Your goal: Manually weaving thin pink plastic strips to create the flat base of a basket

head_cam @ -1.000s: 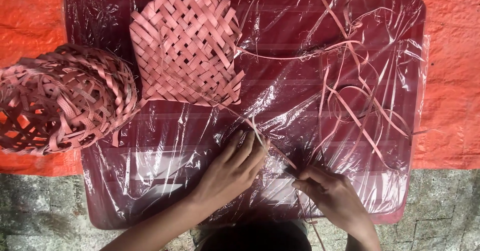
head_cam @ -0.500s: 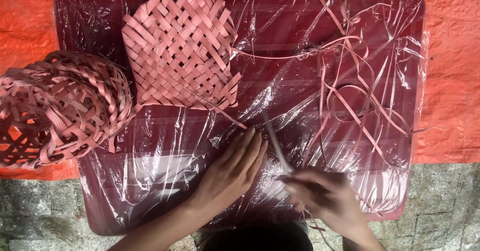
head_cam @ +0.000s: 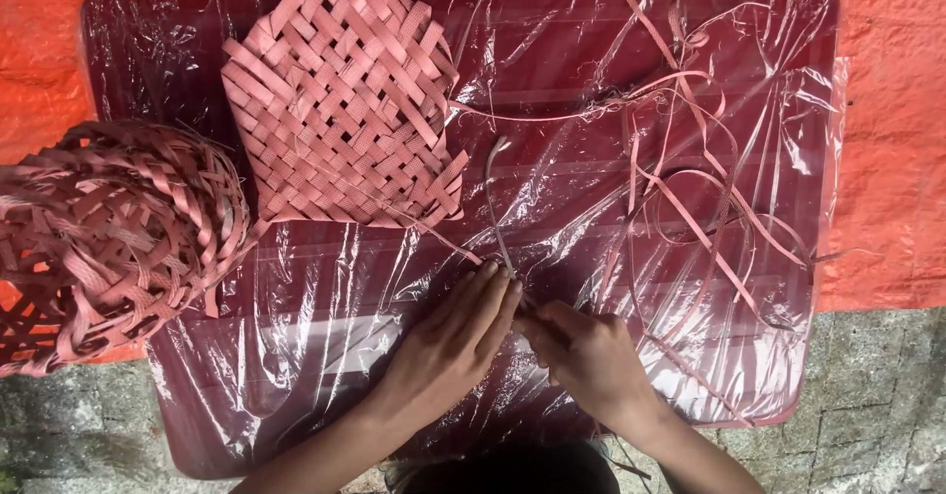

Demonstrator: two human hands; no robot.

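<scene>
1. Dark red plastic-wrapped table (head_cam: 296,376), the landmark.
2. Round pink woven strap basket (head_cam: 108,238) overhangs its left edge.
3. Flat pink woven mat (head_cam: 345,110) lies at its far left.
4. Left hand (head_cam: 453,341), fingers straight, presses flat near its front edge.
5. Right hand (head_cam: 586,356), closed, pinches a thin pale strip (head_cam: 493,198) just beside the left.

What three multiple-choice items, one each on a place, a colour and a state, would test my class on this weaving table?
1. Where does the flat woven mat lie?
A. On the table's far left part
B. Under the right hand
C. On the stone floor

2. What colour are the loose strips?
A. Green
B. Pink
C. Black

3. How does the left hand rest?
A. Clenched in a fist
B. Lifted clear
C. Flat, fingers stretched

Answers: 1 A, the mat sits there beside the round basket. 2 B, they match the mat. 3 C, its palm presses the plastic sheet while the right hand pinches a strip.
</scene>
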